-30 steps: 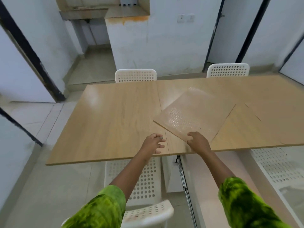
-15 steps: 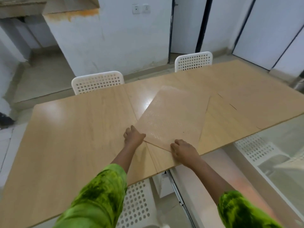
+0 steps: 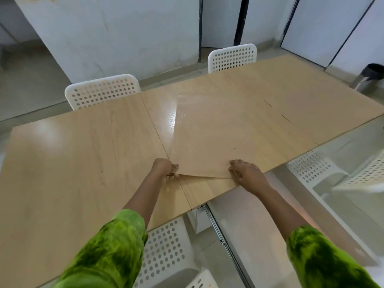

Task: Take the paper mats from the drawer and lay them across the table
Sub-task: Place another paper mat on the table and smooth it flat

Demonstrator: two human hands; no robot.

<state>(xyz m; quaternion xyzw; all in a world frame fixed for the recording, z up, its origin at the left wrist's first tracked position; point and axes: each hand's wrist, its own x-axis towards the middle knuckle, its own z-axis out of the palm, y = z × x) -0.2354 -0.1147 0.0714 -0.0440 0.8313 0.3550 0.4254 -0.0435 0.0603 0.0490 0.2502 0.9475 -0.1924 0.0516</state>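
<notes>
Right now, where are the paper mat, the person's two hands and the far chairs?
paper mat (image 3: 209, 142), head view, its flat middle.
left hand (image 3: 163, 168), head view, knuckles.
right hand (image 3: 247, 173), head view, its back.
far chairs (image 3: 101, 90), head view, left one's backrest.

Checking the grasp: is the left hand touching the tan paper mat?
Touching. The head view shows the left hand pinching the tan paper mat at its corner.

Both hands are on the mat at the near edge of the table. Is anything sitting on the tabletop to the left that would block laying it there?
Nothing visible does. The left hand and right hand grip the near corners of the paper mat, and the table to the left shows only bare wood. The white chairs stand behind its far edge, off the surface.
</notes>
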